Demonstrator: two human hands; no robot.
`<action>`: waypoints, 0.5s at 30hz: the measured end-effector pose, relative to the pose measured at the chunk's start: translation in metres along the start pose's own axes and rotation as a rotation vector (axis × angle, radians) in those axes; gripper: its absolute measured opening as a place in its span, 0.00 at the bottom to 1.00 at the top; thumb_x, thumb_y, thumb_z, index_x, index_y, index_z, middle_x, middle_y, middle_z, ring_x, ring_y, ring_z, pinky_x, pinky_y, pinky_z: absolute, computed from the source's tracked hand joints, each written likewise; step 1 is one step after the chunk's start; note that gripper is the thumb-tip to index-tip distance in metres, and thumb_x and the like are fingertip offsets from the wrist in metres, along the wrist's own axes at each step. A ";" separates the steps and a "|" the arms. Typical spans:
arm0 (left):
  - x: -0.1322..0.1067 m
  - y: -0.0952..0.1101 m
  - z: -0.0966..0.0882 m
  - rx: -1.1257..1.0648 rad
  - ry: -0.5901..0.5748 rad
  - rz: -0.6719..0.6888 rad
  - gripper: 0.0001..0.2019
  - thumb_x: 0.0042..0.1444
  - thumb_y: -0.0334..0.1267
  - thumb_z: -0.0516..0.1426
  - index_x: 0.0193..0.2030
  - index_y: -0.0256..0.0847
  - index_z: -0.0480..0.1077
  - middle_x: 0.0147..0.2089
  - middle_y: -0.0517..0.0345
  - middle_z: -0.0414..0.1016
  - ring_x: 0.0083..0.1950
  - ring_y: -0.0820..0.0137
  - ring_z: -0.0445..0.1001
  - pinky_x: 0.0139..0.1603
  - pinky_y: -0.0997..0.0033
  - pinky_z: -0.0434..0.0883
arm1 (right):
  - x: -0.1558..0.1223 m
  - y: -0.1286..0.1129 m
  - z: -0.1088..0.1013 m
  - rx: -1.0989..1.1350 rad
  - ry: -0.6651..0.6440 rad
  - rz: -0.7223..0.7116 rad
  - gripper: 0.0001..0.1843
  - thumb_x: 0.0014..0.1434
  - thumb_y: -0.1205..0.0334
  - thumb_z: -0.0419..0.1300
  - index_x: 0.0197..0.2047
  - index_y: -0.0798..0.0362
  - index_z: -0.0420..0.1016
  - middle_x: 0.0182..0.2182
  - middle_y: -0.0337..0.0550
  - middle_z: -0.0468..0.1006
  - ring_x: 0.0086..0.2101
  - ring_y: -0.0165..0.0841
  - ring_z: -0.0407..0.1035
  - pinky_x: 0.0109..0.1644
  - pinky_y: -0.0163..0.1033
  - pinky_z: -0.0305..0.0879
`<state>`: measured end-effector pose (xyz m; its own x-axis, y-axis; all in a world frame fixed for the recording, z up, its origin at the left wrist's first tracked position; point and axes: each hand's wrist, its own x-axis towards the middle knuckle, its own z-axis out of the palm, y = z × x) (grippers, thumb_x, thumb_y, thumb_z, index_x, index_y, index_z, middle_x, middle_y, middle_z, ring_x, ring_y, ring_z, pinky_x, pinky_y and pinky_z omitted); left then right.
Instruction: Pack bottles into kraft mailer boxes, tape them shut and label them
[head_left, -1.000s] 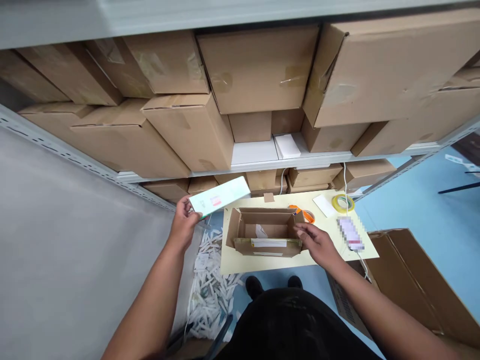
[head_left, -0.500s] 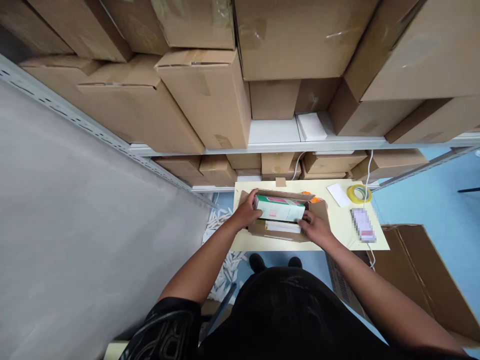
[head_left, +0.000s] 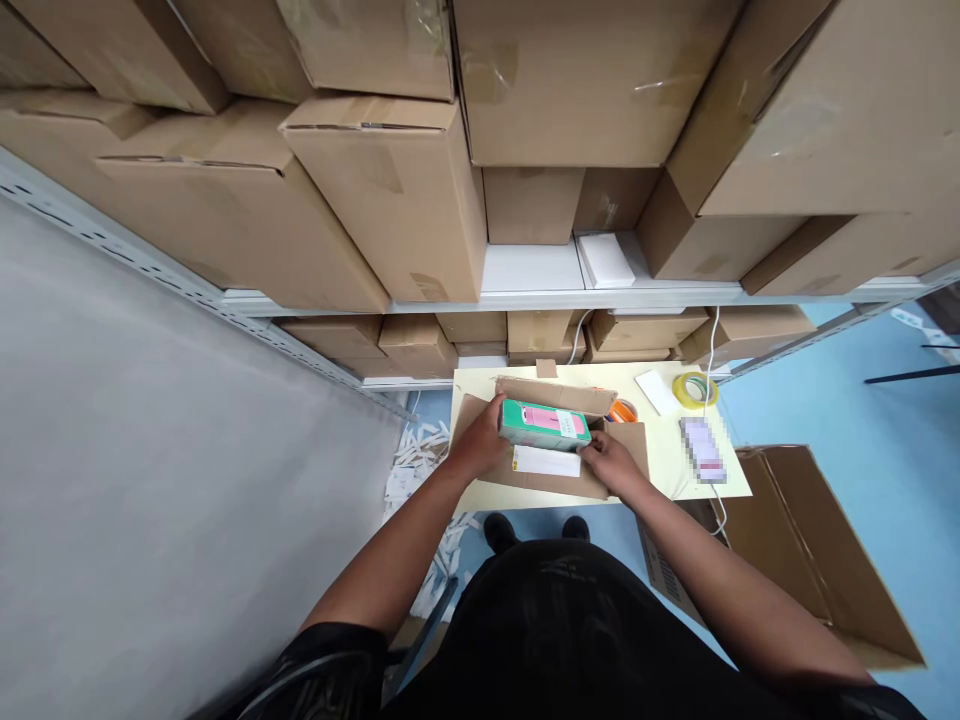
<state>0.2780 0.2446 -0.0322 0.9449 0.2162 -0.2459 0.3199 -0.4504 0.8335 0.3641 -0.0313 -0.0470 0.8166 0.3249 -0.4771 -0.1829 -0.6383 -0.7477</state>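
Note:
A small open cardboard box (head_left: 570, 478) with a white label on its near side sits on a pale yellow table (head_left: 660, 440). A green and pink product box (head_left: 545, 424) lies across its opening. My left hand (head_left: 480, 443) grips the left end of the product box. My right hand (head_left: 609, 460) is closed on its right end, against the cardboard box's rim. The cardboard box's back flap stands up behind the product box.
On the table lie a roll of yellow tape (head_left: 691, 390), an orange tape dispenser (head_left: 622, 410), a white card (head_left: 658, 392) and a blurred device with a cable (head_left: 700, 449). A large open carton (head_left: 802, 540) stands right. White paper strips (head_left: 420, 470) litter the floor left. Shelves of cartons (head_left: 375, 190) rise behind.
My left hand carried the green product box from the left over to the cardboard box, and my right hand took its other end. Both hands have since lowered it onto the opening.

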 end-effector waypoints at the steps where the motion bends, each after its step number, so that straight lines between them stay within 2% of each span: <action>1: 0.001 -0.001 0.000 -0.031 -0.010 0.004 0.50 0.43 0.23 0.57 0.77 0.41 0.51 0.74 0.45 0.62 0.71 0.55 0.66 0.71 0.56 0.63 | 0.000 0.001 -0.001 0.028 -0.009 -0.002 0.18 0.55 0.55 0.62 0.49 0.51 0.78 0.42 0.44 0.85 0.46 0.44 0.78 0.50 0.42 0.70; 5: 0.006 -0.003 0.002 -0.122 -0.030 0.044 0.49 0.46 0.24 0.56 0.78 0.42 0.50 0.75 0.49 0.61 0.74 0.59 0.62 0.75 0.56 0.58 | -0.001 0.008 -0.003 0.134 0.011 -0.059 0.20 0.55 0.58 0.60 0.51 0.50 0.76 0.46 0.43 0.85 0.48 0.42 0.78 0.54 0.43 0.70; 10: 0.003 -0.003 0.007 -0.020 0.019 0.122 0.40 0.47 0.24 0.57 0.70 0.43 0.65 0.77 0.52 0.58 0.78 0.56 0.54 0.79 0.56 0.52 | -0.002 0.011 0.002 0.161 0.066 -0.136 0.19 0.52 0.62 0.58 0.48 0.49 0.76 0.49 0.44 0.84 0.52 0.39 0.77 0.61 0.44 0.68; 12: -0.003 -0.004 0.007 -0.012 0.050 0.110 0.39 0.46 0.23 0.57 0.69 0.42 0.66 0.76 0.50 0.58 0.77 0.55 0.58 0.78 0.55 0.55 | -0.007 0.008 0.001 0.143 0.085 -0.163 0.19 0.52 0.63 0.57 0.48 0.50 0.76 0.49 0.44 0.83 0.52 0.39 0.77 0.61 0.44 0.68; 15: -0.020 -0.007 0.006 -0.048 0.114 0.039 0.34 0.50 0.26 0.57 0.67 0.39 0.66 0.71 0.45 0.66 0.67 0.56 0.71 0.68 0.53 0.69 | -0.028 0.005 -0.013 0.040 0.156 -0.259 0.16 0.57 0.58 0.58 0.49 0.50 0.76 0.46 0.45 0.83 0.47 0.40 0.77 0.56 0.46 0.71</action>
<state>0.2572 0.2384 -0.0358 0.9417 0.2975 -0.1573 0.2769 -0.4193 0.8646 0.3475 -0.0526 -0.0320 0.9126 0.3599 -0.1941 0.0232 -0.5195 -0.8542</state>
